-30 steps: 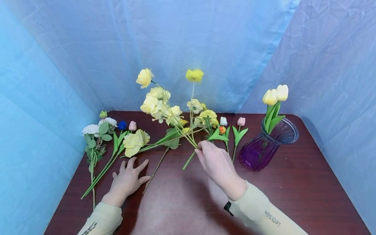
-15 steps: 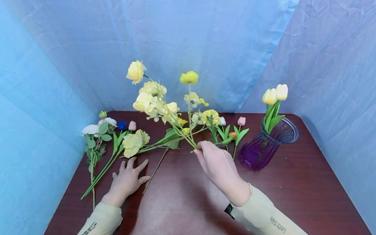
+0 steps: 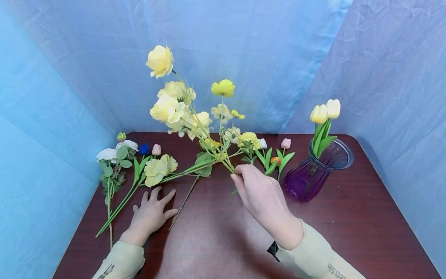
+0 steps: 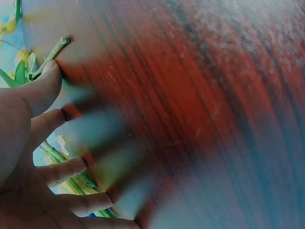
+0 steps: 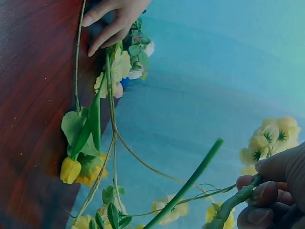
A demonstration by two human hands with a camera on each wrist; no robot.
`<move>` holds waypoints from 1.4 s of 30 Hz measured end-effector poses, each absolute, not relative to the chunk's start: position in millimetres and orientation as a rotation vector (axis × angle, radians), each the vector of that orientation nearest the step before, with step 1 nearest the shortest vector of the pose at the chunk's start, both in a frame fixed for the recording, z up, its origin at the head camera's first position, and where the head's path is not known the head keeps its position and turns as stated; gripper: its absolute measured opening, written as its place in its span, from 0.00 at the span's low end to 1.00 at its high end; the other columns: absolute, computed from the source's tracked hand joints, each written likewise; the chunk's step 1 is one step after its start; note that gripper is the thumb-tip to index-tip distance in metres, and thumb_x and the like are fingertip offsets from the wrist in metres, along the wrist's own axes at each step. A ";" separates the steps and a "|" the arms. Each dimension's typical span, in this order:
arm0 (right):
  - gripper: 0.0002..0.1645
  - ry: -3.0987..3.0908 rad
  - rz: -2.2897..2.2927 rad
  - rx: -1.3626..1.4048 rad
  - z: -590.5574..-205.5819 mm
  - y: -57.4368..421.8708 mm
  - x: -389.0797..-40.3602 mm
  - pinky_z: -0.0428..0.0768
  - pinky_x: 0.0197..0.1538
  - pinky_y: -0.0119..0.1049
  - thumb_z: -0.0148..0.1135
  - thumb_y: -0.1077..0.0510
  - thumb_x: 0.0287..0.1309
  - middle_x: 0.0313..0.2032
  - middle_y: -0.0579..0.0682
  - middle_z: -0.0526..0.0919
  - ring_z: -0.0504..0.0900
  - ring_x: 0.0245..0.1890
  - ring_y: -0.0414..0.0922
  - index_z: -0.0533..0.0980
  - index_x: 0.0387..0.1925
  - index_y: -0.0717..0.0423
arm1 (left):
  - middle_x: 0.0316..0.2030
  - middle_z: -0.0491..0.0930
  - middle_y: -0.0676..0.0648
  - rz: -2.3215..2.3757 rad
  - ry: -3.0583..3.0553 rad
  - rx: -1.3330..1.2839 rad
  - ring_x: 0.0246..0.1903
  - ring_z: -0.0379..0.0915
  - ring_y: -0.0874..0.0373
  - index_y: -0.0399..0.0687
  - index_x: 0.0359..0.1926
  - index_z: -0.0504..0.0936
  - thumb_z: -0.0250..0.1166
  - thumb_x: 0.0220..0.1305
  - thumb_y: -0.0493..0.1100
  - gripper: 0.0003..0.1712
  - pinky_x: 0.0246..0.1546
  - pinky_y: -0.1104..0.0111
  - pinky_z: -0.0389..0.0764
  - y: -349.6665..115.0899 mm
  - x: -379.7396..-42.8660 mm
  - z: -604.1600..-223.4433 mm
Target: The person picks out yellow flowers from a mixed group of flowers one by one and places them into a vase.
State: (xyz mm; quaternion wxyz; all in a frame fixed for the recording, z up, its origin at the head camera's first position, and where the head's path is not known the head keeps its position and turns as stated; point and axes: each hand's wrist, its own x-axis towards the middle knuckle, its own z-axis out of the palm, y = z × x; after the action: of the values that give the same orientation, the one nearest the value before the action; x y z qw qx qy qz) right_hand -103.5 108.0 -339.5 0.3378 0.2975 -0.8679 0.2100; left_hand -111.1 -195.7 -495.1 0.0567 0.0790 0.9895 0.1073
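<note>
My right hand (image 3: 266, 199) pinches the stem of a branching spray of pale yellow flowers (image 3: 167, 108) between thumb and fingers, the blooms raised above the back of the table. In the right wrist view the held stem (image 5: 228, 207) shows at the fingertips. With fingers spread, my left hand (image 3: 151, 213) rests on the dark wood table (image 3: 205, 240). Its thumb touches or nearly touches a thin brown stem (image 3: 184, 201). Just beyond its fingers lies a large pale yellow bloom (image 3: 160, 170). Other yellow flowers (image 3: 249, 141) and green stems overlap behind the right hand.
A purple glass vase (image 3: 306, 180) at the right holds white-yellow tulips (image 3: 325, 112). White roses (image 3: 108, 155), a blue tulip (image 3: 144, 149) and a pink tulip (image 3: 156, 150) lie at the left. Another pink tulip (image 3: 285, 143) and an orange tulip (image 3: 275, 161) lie near the vase.
My right hand has drawn slightly toward me and right, and the yellow spray's upper blooms have risen and swung left. The orange tulip near the vase has shifted right. My left hand stays put.
</note>
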 end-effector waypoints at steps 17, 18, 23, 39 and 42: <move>0.09 -2.286 0.563 0.782 -348.1 110.8 -104.3 0.74 0.16 0.37 0.67 0.64 0.55 0.26 0.48 0.77 0.73 0.19 0.40 0.74 0.35 0.60 | 0.28 0.79 0.45 0.408 3.279 0.378 0.23 0.78 0.42 0.49 0.37 0.84 0.66 0.61 0.49 0.09 0.16 0.47 0.76 -179.1 -120.9 -472.1; 0.09 -2.287 0.562 0.783 -348.6 111.2 -104.3 0.74 0.16 0.37 0.67 0.64 0.55 0.27 0.48 0.77 0.73 0.19 0.40 0.74 0.35 0.60 | 0.25 0.78 0.46 0.432 3.338 0.432 0.21 0.77 0.44 0.48 0.34 0.83 0.66 0.61 0.47 0.07 0.14 0.49 0.75 -175.7 -123.2 -470.0; 0.09 -2.285 0.562 0.795 -351.2 113.1 -104.7 0.75 0.17 0.38 0.67 0.65 0.55 0.27 0.48 0.77 0.73 0.19 0.40 0.74 0.35 0.60 | 0.30 0.79 0.46 0.515 3.543 0.732 0.28 0.76 0.46 0.45 0.39 0.81 0.66 0.59 0.42 0.08 0.18 0.52 0.77 -160.9 -139.4 -466.7; 0.10 -2.287 0.579 0.801 -356.4 116.0 -102.2 0.75 0.17 0.37 0.68 0.64 0.54 0.26 0.47 0.77 0.73 0.18 0.39 0.74 0.35 0.59 | 0.32 0.80 0.45 0.452 3.454 0.778 0.33 0.72 0.45 0.43 0.37 0.85 0.67 0.59 0.36 0.05 0.31 0.53 0.80 -141.2 -175.6 -480.9; 0.10 -2.292 0.572 0.800 -356.8 116.5 -101.3 0.74 0.17 0.37 0.68 0.64 0.54 0.27 0.47 0.77 0.73 0.18 0.39 0.74 0.35 0.59 | 0.32 0.78 0.45 0.481 3.419 0.746 0.33 0.73 0.46 0.42 0.37 0.84 0.65 0.60 0.34 0.04 0.28 0.53 0.80 -142.1 -177.2 -480.1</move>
State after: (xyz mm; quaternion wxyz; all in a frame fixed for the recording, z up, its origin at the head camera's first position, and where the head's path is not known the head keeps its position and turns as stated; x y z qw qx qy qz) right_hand -101.3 116.5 -356.8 0.3182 0.3039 -0.8713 0.2174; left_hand -177.2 -142.1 -480.1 -0.1943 0.2071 0.9495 0.1335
